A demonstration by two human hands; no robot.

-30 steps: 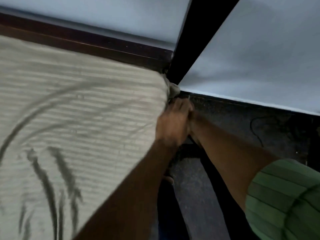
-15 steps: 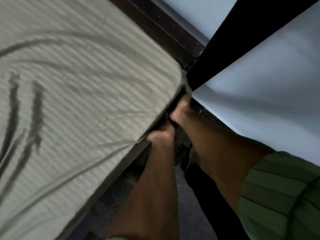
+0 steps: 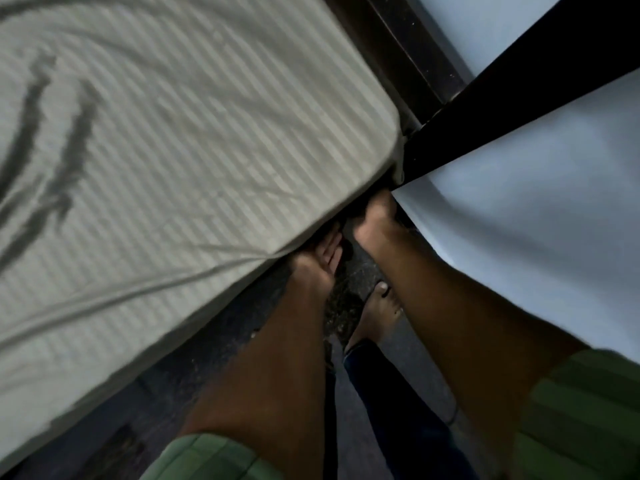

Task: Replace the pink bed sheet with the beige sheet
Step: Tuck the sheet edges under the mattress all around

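green ribbed sleeves (image 3: 585, 407) sit nearest, at the bottom edge and lower right, with both bare forearms reaching away toward the bed corner. between the forearms a dark-trousered leg and a bare foot (image 3: 375, 313) stand on the dark speckled floor (image 3: 221, 344), which shows as a narrow strip between the mattress side and the pale wall (image 3: 540, 188); room here is tight. the left hand (image 3: 317, 261) is at the lower edge of the mattress side, its fingers (image 3: 332, 242) running up under the overhanging hem of the beige sheet (image 3: 194, 133), touching it; whether they are pinching the cloth i cannot tell, as the tips go into shadow. the right hand (image 3: 374, 218) is further in, right below the corner, fingers clenched, but what they grasp is hidden in the dark gap. the beige sheet, faintly striped, covers the mattress top and wraps over the rounded corner, with long creases running from the side edge and dark folds at far left. beyond the corner a dark wooden bed frame (image 3: 408, 60) lines the far edge, and a black post (image 3: 512, 91) crosses diagonally, touching the corner.
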